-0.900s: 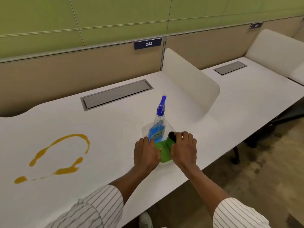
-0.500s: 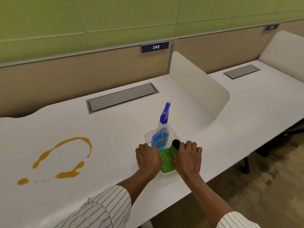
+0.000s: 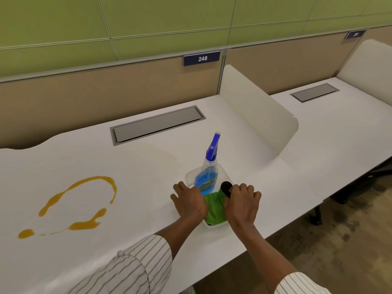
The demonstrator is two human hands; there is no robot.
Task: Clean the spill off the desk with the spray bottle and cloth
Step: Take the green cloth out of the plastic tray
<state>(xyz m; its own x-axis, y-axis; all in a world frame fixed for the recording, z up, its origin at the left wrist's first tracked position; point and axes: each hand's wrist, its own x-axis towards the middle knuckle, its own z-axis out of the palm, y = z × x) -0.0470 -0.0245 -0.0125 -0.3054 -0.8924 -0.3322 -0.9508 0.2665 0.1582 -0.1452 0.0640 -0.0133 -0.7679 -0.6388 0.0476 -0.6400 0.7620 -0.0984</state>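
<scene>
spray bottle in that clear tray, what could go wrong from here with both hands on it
The spray bottle stands tall and narrow in the clear tray; if the left hand and right hand jerk the tray, it may topple. The tray sits close to the desk's front edge and could slip off. A sleeve reaching left may drag through the orange spill.

Amber spill (image 3: 70, 205) on white desk (image 3: 137, 166), blue-filled spray bottle (image 3: 206, 177), green cloth (image 3: 215, 209), pinstriped white sleeve (image 3: 131, 270).

Both hands lie palm-down, fingers curled, on either side of the clear tray (image 3: 224, 171): left hand (image 3: 189, 203) at its left edge, right hand (image 3: 242, 203) at its right.
</scene>
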